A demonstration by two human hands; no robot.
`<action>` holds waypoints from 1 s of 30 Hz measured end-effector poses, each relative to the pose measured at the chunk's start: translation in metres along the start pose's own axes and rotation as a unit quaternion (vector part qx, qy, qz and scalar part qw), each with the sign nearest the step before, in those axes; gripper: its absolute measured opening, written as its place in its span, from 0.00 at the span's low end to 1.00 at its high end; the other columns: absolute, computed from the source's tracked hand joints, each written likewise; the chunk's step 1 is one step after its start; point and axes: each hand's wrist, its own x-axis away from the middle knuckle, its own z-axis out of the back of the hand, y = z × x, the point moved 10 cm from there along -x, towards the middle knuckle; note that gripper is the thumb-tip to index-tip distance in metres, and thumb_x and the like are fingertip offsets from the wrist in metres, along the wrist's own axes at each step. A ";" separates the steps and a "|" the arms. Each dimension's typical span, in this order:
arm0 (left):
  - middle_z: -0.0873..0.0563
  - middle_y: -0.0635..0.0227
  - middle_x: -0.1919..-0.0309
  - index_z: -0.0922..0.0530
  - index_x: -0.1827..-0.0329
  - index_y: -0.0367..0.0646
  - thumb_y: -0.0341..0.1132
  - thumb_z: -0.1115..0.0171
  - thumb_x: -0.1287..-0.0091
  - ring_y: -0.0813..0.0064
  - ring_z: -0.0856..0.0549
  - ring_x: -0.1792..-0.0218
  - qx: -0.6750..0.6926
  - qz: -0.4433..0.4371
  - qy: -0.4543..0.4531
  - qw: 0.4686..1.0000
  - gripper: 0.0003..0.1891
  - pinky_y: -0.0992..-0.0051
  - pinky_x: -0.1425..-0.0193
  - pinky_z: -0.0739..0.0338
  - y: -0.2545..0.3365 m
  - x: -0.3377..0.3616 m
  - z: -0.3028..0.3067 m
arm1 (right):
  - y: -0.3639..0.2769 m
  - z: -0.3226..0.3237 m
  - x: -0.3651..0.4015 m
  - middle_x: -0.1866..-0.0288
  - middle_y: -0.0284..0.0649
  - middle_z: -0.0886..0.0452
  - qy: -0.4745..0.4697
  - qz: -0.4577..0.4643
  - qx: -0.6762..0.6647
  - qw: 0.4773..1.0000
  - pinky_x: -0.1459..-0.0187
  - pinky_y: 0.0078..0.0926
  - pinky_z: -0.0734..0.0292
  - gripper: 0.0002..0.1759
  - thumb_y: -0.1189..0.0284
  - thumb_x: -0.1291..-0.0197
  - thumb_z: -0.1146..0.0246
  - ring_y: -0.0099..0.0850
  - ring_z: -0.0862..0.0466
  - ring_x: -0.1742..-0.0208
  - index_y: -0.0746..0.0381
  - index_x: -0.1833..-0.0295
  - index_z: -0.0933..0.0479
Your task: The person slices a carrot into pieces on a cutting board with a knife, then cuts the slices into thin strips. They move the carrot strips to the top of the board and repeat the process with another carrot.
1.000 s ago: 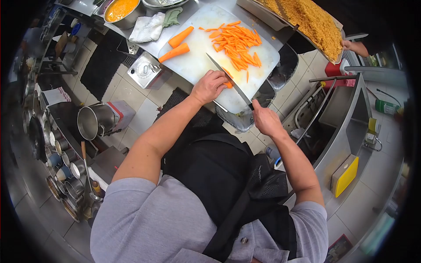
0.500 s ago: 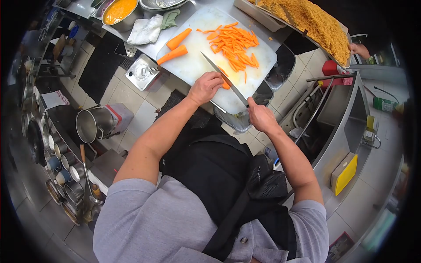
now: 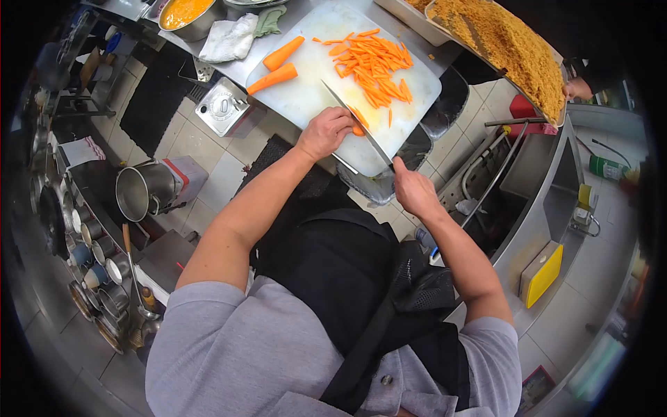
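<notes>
My right hand (image 3: 415,189) grips the handle of a kitchen knife (image 3: 374,143), its blade slanting across the white cutting board (image 3: 313,104). Bent fingers of my left hand (image 3: 325,132) press down on a short piece of carrot (image 3: 358,130) right beside the blade. A thin slice lies against the knife's far side. Beyond the blade spreads a heap of carrot strips (image 3: 375,68). Two larger carrots, one upper (image 3: 283,53) and one lower (image 3: 272,78), lie at the board's left edge.
A folded white cloth (image 3: 229,38) and a metal pot of orange liquid (image 3: 186,14) stand left of the board. At upper right, another person's hand (image 3: 577,89) touches a tray of golden crumbs (image 3: 507,52). Below the board's right corner is a clear plastic bin (image 3: 379,187).
The knife has shifted slightly on the carrot piece, and a slice shows more plainly beyond the blade. The crumb tray and the other person's hand sit a little further right.
</notes>
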 end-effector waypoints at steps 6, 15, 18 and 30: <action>0.13 0.66 0.55 0.14 0.61 0.43 0.24 0.27 0.41 0.62 0.13 0.52 -0.007 0.002 0.009 1.000 0.07 0.66 0.46 0.15 0.001 -0.004 0.002 | -0.019 0.035 0.005 0.66 0.64 0.14 -0.007 0.019 0.003 1.000 0.57 0.64 0.21 0.09 0.75 0.29 0.49 0.65 0.14 0.59 0.63 0.46 0.36; 0.12 0.66 0.56 0.13 0.60 0.43 0.25 0.26 0.41 0.61 0.12 0.52 -0.010 0.002 0.015 1.000 0.08 0.66 0.47 0.15 0.000 0.001 0.002 | -0.014 0.017 -0.009 0.65 0.63 0.15 -0.002 0.017 -0.020 1.000 0.57 0.65 0.23 0.09 0.74 0.27 0.50 0.66 0.14 0.60 0.64 0.46 0.37; 0.12 0.64 0.56 0.13 0.59 0.42 0.24 0.25 0.40 0.60 0.11 0.53 0.001 0.008 0.024 1.000 0.08 0.66 0.48 0.15 -0.001 -0.002 0.002 | -0.018 0.031 0.005 0.65 0.63 0.15 -0.002 0.021 -0.022 1.000 0.57 0.64 0.23 0.09 0.75 0.28 0.50 0.66 0.15 0.60 0.64 0.46 0.36; 0.12 0.63 0.57 0.13 0.59 0.41 0.23 0.26 0.41 0.58 0.11 0.54 0.016 0.015 0.021 1.000 0.08 0.64 0.49 0.14 -0.001 -0.007 0.005 | -0.008 0.004 -0.006 0.67 0.61 0.14 -0.004 0.009 -0.026 1.000 0.59 0.63 0.21 0.15 0.75 0.34 0.46 0.62 0.13 0.61 0.64 0.44 0.35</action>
